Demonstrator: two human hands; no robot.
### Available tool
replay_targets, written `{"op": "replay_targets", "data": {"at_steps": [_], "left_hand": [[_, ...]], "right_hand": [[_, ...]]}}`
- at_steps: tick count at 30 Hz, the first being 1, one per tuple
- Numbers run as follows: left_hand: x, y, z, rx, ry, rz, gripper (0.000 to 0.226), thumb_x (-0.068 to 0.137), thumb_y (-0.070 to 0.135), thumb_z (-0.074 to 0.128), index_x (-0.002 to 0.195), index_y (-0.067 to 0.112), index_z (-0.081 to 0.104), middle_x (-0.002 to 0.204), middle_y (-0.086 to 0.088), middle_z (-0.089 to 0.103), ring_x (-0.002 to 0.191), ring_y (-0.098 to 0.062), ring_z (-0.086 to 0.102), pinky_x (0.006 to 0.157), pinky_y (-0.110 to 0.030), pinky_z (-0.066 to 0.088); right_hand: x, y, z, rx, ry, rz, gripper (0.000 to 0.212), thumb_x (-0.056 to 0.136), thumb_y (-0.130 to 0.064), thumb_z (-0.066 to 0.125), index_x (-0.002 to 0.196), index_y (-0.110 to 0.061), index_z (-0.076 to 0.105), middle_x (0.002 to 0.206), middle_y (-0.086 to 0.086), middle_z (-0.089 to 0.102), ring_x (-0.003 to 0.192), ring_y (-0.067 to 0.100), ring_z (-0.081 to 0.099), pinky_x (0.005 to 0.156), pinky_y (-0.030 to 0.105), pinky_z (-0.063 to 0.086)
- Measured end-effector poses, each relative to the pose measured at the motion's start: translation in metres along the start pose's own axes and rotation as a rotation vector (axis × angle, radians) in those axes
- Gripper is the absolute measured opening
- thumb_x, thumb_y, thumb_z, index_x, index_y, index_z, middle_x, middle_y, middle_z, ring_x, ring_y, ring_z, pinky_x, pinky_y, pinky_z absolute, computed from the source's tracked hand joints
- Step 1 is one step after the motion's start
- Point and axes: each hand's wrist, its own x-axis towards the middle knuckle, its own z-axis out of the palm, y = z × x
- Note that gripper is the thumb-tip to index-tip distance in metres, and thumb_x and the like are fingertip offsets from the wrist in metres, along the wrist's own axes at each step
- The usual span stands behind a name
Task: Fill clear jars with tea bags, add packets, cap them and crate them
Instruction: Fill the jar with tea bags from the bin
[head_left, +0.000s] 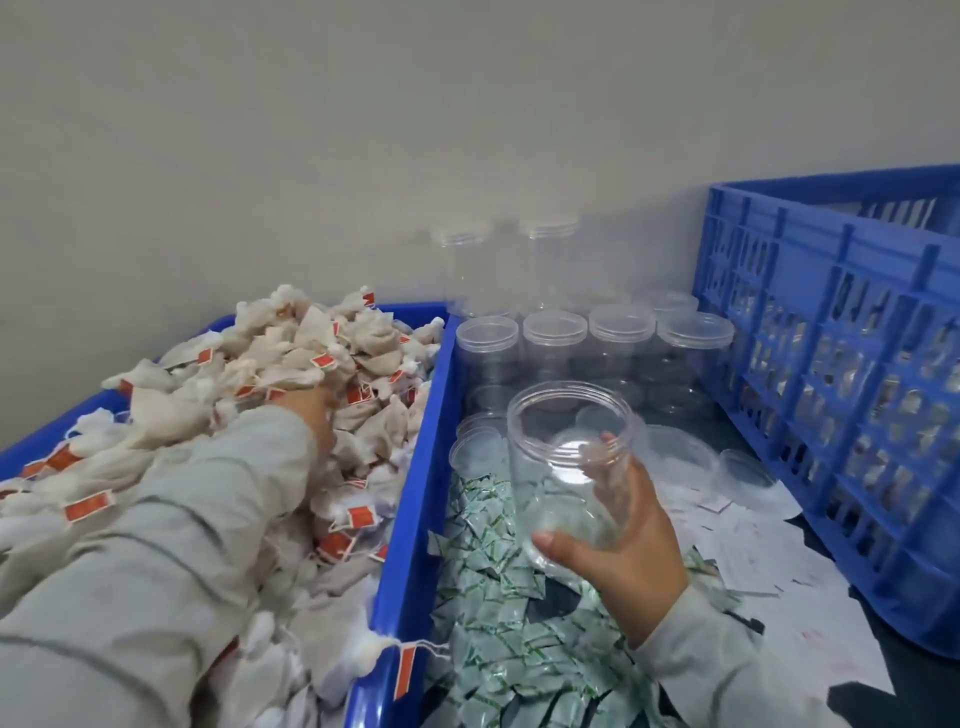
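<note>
While our right hand (618, 540) wraps thumb and fingers round a clear jar (569, 467) — uncapped, mouth tilted toward us, nothing inside — our left hand (311, 415) is sunk into the heap of tea bags (322, 353) at about ten o'clock from the jar. Its fingers are buried among the bags, so we cannot tell how far they are curled or whether they have hold of any. The tea bags, white with orange tags, fill a blue bin (415, 499) whose near wall runs between the two hands. Under the held jar, from six to seven o'clock, lies a spread of green-printed packets (493, 597) (the jar hangs above them, apart). At twelve o'clock stand more empty jars (553, 338) in rows, close together. At three o'clock, well apart from the hand, sits a blue slatted crate (831, 364) — with loose clear lids (745, 467) and white paper slips (753, 545) between it and the jar.
</note>
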Motion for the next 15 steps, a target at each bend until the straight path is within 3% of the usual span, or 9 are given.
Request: {"op": "replay_targets", "data": {"at_steps": [3, 6, 10, 12, 15], "left_hand": [[0.000, 0.007, 0.010, 0.183, -0.150, 0.097, 0.053, 0.090, 0.028, 0.054, 0.140, 0.031, 0.036, 0.146, -0.001, 0.038, 0.130, -0.020, 0.041, 0.102, -0.025, 0.033], [-0.002, 0.008, 0.011, 0.344, -0.223, 0.141, 0.051, 0.090, 0.034, 0.051, 0.139, 0.036, 0.035, 0.147, 0.003, 0.038, 0.131, -0.019, 0.041, 0.104, -0.027, 0.033], [-0.005, 0.008, 0.005, 0.390, -0.275, 0.184, 0.042, 0.091, 0.040, 0.049, 0.132, 0.028, 0.050, 0.138, 0.001, 0.049, 0.124, -0.019, 0.047, 0.100, -0.026, 0.036], [-0.009, 0.006, -0.002, 0.360, -0.307, 0.206, 0.044, 0.091, 0.050, 0.046, 0.118, 0.019, 0.063, 0.122, -0.003, 0.061, 0.112, -0.021, 0.055, 0.095, -0.028, 0.041], [-0.015, 0.000, -0.013, 0.229, -0.394, 0.278, 0.053, 0.083, 0.064, 0.048, 0.106, 0.020, 0.068, 0.106, 0.000, 0.066, 0.102, -0.020, 0.057, 0.090, -0.030, 0.042]], "right_hand": [[-0.002, 0.002, 0.003, -0.044, -0.026, -0.035, 0.103, 0.044, -0.026, 0.094, 0.131, -0.032, 0.040, 0.125, -0.019, 0.053, 0.112, -0.013, 0.050, 0.083, 0.000, 0.039], [-0.003, 0.004, 0.006, -0.038, -0.047, -0.033, 0.088, 0.046, -0.014, 0.093, 0.115, -0.039, 0.045, 0.109, -0.031, 0.059, 0.101, -0.021, 0.051, 0.073, -0.002, 0.041], [-0.006, 0.004, 0.009, -0.062, -0.070, -0.045, 0.085, 0.052, -0.007, 0.090, 0.113, -0.042, 0.044, 0.108, -0.047, 0.051, 0.101, -0.023, 0.049, 0.072, -0.004, 0.040], [-0.006, 0.004, 0.009, -0.064, -0.069, -0.037, 0.083, 0.050, -0.011, 0.090, 0.113, -0.041, 0.044, 0.108, -0.046, 0.051, 0.100, -0.023, 0.050, 0.071, -0.003, 0.040], [-0.007, 0.004, 0.009, -0.070, -0.067, -0.003, 0.089, 0.042, -0.035, 0.087, 0.119, -0.040, 0.044, 0.114, -0.032, 0.057, 0.104, -0.013, 0.053, 0.079, 0.007, 0.044]]}}
